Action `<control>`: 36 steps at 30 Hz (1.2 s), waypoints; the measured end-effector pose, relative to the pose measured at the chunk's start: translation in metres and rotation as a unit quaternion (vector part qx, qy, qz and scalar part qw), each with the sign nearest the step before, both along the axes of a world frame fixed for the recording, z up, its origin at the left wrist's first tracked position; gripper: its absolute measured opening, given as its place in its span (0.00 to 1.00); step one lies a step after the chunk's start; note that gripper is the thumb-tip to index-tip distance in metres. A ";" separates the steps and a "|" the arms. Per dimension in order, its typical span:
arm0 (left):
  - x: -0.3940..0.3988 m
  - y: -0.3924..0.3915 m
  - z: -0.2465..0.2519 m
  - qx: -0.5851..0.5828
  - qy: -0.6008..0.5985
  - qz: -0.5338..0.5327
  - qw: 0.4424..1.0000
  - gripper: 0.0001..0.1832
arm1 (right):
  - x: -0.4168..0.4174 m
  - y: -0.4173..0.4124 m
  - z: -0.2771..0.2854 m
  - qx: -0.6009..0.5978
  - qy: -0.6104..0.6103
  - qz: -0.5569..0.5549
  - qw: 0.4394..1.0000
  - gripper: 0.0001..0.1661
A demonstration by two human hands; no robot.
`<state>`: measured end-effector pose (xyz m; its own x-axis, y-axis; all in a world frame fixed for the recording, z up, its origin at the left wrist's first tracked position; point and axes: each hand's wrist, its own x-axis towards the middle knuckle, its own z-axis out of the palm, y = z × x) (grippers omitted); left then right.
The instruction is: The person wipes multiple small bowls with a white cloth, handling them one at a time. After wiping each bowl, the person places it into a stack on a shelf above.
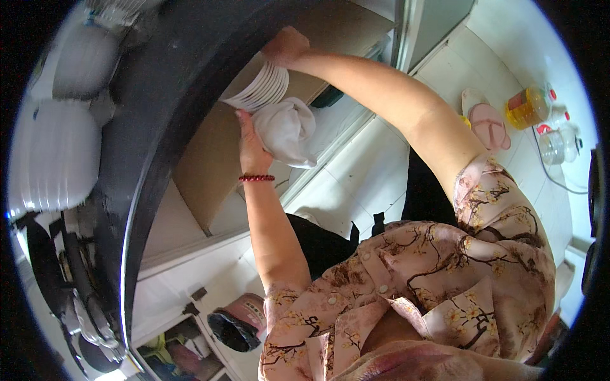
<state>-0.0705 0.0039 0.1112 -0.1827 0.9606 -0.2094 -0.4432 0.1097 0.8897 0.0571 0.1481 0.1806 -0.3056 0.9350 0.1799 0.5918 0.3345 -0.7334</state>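
A stack of white plates is tilted inside an open cabinet under a dark countertop. My right hand, slightly blurred, is at the far end of the stack with its fingers curled against the plates and partly hidden. My left hand, with a red bead bracelet on the wrist, is at the near end. It holds a crumpled white cloth, its thumb up beside the lowest plate rim and its other fingers hidden behind the cloth.
The dark countertop edge curves close above the hands. A brown cabinet shelf lies below them. On the tiled floor at right are pink slippers, an oil bottle and a clear bottle. A pink boot stands lower left.
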 end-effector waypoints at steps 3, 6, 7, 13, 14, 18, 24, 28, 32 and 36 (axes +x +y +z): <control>-0.007 0.007 0.004 -0.011 0.016 -0.004 1.000 0.43 | 0.001 0.022 -0.038 0.079 0.112 -0.022 0.990 0.17; -0.014 -0.002 0.015 -0.014 0.045 0.049 0.998 0.43 | 0.003 -0.005 -0.051 -0.192 0.245 0.091 0.946 0.19; -0.007 0.000 0.024 -0.011 0.064 0.074 0.995 0.44 | 0.005 -0.007 -0.051 -0.308 0.291 0.107 0.900 0.19; -0.034 -0.012 0.036 0.006 0.071 0.039 0.997 0.49 | -0.022 -0.034 -0.044 -0.216 0.357 0.114 0.902 0.21; -0.032 -0.011 0.040 0.001 0.092 0.054 0.994 0.48 | -0.023 -0.030 -0.045 -0.173 0.331 0.117 0.920 0.20; -0.036 0.007 0.044 0.006 0.060 0.011 0.998 0.48 | -0.026 -0.015 -0.049 0.037 0.285 0.093 0.953 0.17; -0.021 0.067 0.049 0.043 0.108 -0.008 0.993 0.47 | -0.011 0.017 -0.037 0.042 0.280 -0.021 0.959 0.17; 0.007 0.103 0.060 0.076 0.128 0.001 0.989 0.39 | 0.001 0.022 -0.015 -0.091 0.382 -0.088 0.915 0.26; 0.017 0.138 0.068 0.104 0.129 0.002 0.986 0.41 | 0.003 0.033 -0.012 -0.051 0.413 -0.101 0.904 0.31; 0.020 0.161 0.081 0.116 0.083 -0.050 0.989 0.43 | -0.002 0.047 -0.007 0.012 0.385 -0.140 0.912 0.33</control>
<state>-0.0504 0.1650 0.1920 -0.0988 0.9942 0.0432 -0.2858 -0.0700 0.9557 0.0552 0.1952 0.1739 0.1701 0.9497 0.2628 -0.0319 0.2718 -0.9618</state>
